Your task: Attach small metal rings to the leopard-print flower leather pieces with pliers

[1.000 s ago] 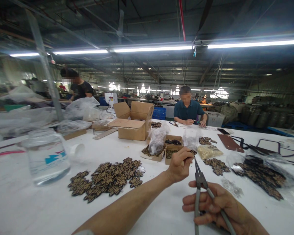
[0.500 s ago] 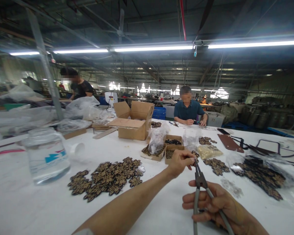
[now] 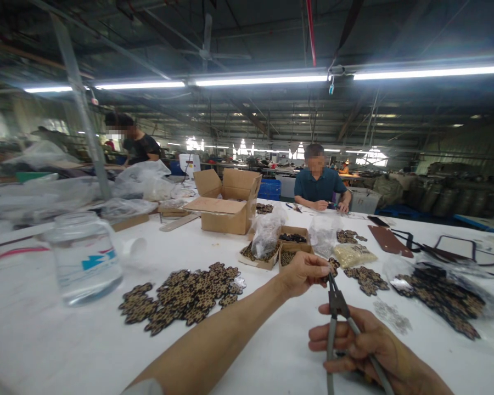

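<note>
My left hand [image 3: 302, 274] reaches over the table with thumb and fingers pinched. A small brown-and-black patterned flower-shaped piece [image 3: 334, 265] shows at its fingertips, mostly hidden by them. My right hand [image 3: 364, 343] holds grey-handled pliers [image 3: 338, 304], with the handles spread and the fingers around them. The slim plier jaws point up and meet the left fingertips at the piece; what lies between the tips is too small to tell. A heap of similar patterned pieces [image 3: 197, 293] lies left of my left forearm. A smaller pile [image 3: 366, 280] is right of the pliers.
Small boxes of metal bits [image 3: 260, 255] stand beyond my left hand, near an open cardboard box [image 3: 226, 216]. At left is a clear jar [image 3: 84, 263]. Bagged patterned pieces [image 3: 440, 296] and clear small parts [image 3: 392, 315] lie right. A co-worker [image 3: 321, 184] sits across the table.
The view has shifted slightly, so the scene sits a little farther right. My left fingers have tilted a little at the plier tips, and more of the patterned piece shows.
</note>
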A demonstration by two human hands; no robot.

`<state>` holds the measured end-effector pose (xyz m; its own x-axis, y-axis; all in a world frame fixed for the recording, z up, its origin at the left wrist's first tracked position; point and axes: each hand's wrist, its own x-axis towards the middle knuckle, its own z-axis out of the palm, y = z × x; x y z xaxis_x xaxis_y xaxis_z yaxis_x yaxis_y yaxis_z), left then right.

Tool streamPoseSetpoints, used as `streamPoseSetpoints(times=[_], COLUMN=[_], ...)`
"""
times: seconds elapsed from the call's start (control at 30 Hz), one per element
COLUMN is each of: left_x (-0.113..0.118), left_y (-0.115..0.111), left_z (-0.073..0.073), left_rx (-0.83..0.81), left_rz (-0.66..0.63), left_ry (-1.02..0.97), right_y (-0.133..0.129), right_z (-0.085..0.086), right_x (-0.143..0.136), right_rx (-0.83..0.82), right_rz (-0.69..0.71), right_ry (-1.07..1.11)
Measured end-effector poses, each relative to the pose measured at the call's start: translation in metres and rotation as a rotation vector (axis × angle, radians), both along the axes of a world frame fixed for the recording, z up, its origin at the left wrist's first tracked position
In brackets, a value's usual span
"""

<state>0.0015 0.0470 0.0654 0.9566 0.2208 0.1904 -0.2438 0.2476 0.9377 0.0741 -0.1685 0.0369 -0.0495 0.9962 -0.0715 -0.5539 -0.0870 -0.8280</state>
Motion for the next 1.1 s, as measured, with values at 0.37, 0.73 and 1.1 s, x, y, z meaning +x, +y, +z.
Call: streamPoseSetpoints(times=[0.37,0.73,1.1], left_x=[-0.001,0.001,0.002], left_y=[0.004,0.002,0.001], left_z=[-0.003,-0.005,-0.005], left_rx=[-0.122,-0.094,-0.004], left_rz=[-0.072,0.005,0.114], left_ry=[0.015,0.008,-0.03], right_y=[0.003,0.005,0.012], right_z=[-0.005,-0.002,-0.012], right_x=[0.0,-0.004,-0.003], right_rx=[-0.001,-0.03,0.055], right_rz=[0.012,-0.026,-0.012], right_ry=[-0.009,-0.027,-0.041])
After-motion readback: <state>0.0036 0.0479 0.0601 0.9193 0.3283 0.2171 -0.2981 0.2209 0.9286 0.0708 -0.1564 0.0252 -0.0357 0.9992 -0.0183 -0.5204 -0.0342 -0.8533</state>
